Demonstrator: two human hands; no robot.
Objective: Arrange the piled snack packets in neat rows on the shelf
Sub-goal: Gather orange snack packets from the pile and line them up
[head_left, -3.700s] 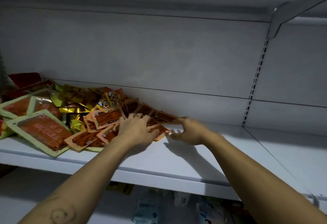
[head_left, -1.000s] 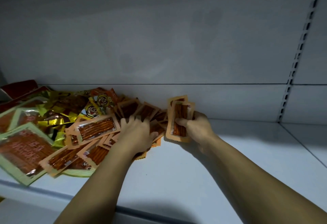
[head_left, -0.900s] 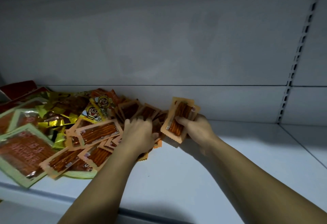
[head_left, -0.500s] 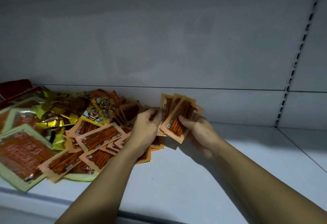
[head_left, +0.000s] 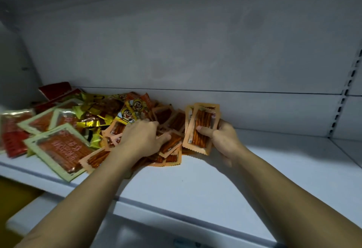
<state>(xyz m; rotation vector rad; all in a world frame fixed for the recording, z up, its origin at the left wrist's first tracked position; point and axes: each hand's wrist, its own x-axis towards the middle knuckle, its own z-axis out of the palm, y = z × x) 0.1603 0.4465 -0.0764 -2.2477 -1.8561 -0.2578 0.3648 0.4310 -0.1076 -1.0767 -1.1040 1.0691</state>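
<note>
Right, grip status off my head feed

Right hand (head_left: 222, 140) is clenched on a stack (head_left: 201, 122) of small orange packets. Thumb lies across the front packet low down, fingertips (head_left: 222, 125) wrap round the stack's right edge from behind. I count at least two packets in it, fanned a little: the front one, and one peeking out on its left. Stack stands near upright, top leaning slightly right, face toward me. Its bottom edge is low over the shelf (head_left: 195, 189); I can't tell if it touches. It sits just right of the pile (head_left: 170, 146), and its left edge overlaps the pile's packets in my view.

Left hand (head_left: 141, 138) is palm down on the orange end of the pile. Fingers are bent down into the packets, thumb stretched out to the right and lying on one of them. I can't tell whether it has pinched any packet or only presses on them.

Pile is a loose overlapping heap on the left half of the shelf, reaching the back panel (head_left: 176, 52). Orange packets are at its right end under the left hand, gold packets (head_left: 92, 124) with bee prints are behind them, green packets (head_left: 58, 150) are at left front, and red packets (head_left: 11, 136) are far left. Slotted upright (head_left: 344, 95) is at far right, well apart from both hands
</note>
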